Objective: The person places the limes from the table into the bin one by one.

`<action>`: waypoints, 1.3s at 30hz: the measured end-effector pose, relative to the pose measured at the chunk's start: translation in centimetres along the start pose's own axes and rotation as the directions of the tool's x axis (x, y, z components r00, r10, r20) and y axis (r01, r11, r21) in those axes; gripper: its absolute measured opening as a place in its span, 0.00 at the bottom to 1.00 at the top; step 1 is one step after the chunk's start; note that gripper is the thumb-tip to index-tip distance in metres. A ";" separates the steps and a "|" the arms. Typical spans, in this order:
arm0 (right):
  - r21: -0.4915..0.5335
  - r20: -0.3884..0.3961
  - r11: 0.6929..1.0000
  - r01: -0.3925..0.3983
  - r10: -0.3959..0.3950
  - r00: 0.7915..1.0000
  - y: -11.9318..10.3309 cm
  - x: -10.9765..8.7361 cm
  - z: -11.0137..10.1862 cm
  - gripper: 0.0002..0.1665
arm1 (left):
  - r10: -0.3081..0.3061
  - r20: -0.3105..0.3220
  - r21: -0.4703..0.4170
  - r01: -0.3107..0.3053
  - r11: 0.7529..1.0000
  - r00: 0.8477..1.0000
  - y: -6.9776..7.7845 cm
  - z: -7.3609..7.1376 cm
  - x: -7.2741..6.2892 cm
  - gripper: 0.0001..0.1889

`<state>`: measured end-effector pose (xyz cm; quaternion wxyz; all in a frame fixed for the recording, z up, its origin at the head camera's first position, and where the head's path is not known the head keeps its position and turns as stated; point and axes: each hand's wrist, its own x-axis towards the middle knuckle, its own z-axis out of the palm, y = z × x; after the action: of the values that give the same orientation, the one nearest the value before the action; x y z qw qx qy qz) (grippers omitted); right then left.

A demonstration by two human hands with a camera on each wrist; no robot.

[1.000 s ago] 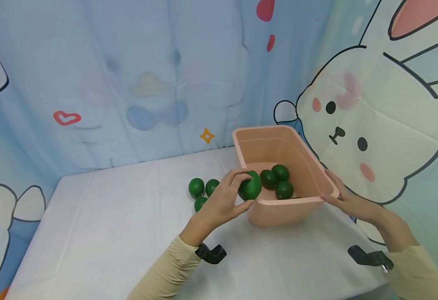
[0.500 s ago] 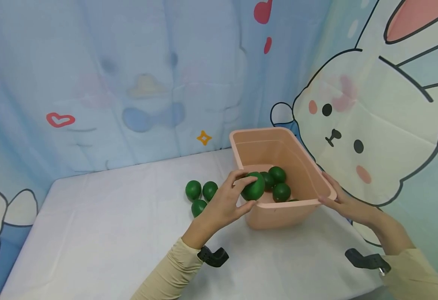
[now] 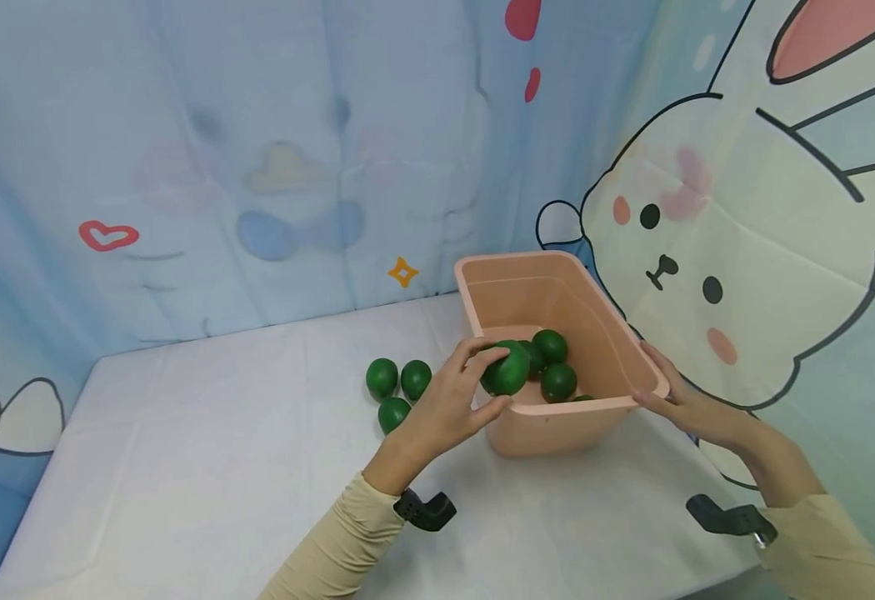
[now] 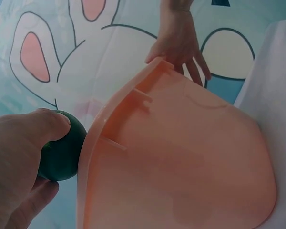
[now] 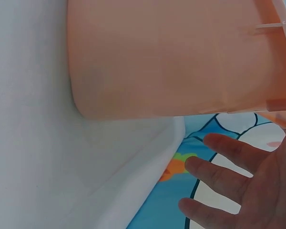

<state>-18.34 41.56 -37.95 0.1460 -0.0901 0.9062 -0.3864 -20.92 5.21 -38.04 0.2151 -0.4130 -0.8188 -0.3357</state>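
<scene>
My left hand point(image 3: 443, 407) grips a green lime point(image 3: 507, 368) between thumb and fingers, over the near left rim of a peach-coloured plastic bin point(image 3: 565, 433). In the left wrist view that lime point(image 4: 62, 150) sits right at the rim, partly covered by my thumb. Inside the bin several more limes point(image 3: 558, 382) lie together, one mostly hidden behind the near wall. My right hand point(image 3: 696, 408) rests at the bin's near right corner, thumb on the rim. Its other fingers point(image 5: 219, 179) are straight and spread beside the bin in the right wrist view.
Left of the bin, three limes point(image 3: 382, 379) lie grouped on the white tablecloth point(image 3: 242, 467), close to my left hand. A blue curtain point(image 3: 295, 167) hangs behind the table. At right is a cloth with a printed rabbit point(image 3: 767, 250), near the table's right edge.
The lime in my left hand has shifted slightly right relative to the bin, overlapping a lime inside more. My right hand stays at the corner. The head view has moved slightly.
</scene>
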 end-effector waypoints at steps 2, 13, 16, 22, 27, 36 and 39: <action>0.002 0.000 1.000 -0.002 0.002 1.000 0.0 0.0 0.0 0.52 | 0.000 0.002 -0.004 0.000 1.000 1.000 0.0 0.0 0.0 0.30; 0.005 -0.006 1.000 0.019 -0.019 1.000 0.1 0.1 0.2 0.52 | -0.027 0.022 -0.016 0.027 1.000 0.999 0.1 0.1 0.1 0.30; 0.002 -0.008 1.000 0.017 -0.017 1.000 0.0 0.0 0.1 0.52 | -0.025 0.017 -0.015 0.025 1.000 1.000 0.1 0.2 0.1 0.29; -0.002 -0.011 1.000 0.014 -0.014 1.000 0.1 0.0 0.2 0.52 | -0.010 -0.002 0.005 0.010 1.000 1.000 0.0 0.2 0.1 0.27; -0.006 -0.012 1.000 0.003 -0.003 1.000 0.1 0.0 0.0 0.53 | -0.028 -0.005 0.029 0.029 0.999 1.000 -0.4 0.2 -0.2 0.26; -0.010 -0.010 1.000 0.010 -0.010 1.000 0.2 0.0 0.0 0.53 | -0.091 -0.003 0.046 0.091 0.995 0.996 -1.4 -0.1 -1.6 0.25; -0.008 -0.008 1.000 0.012 -0.012 1.000 0.3 0.1 0.0 0.53 | -0.124 0.006 0.057 0.123 0.991 0.992 -2.3 0.0 -2.3 0.25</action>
<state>-18.42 41.73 -38.21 0.1396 -0.0944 0.9077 -0.3842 -21.46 3.01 -40.36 0.2016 -0.3569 -0.8530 -0.3230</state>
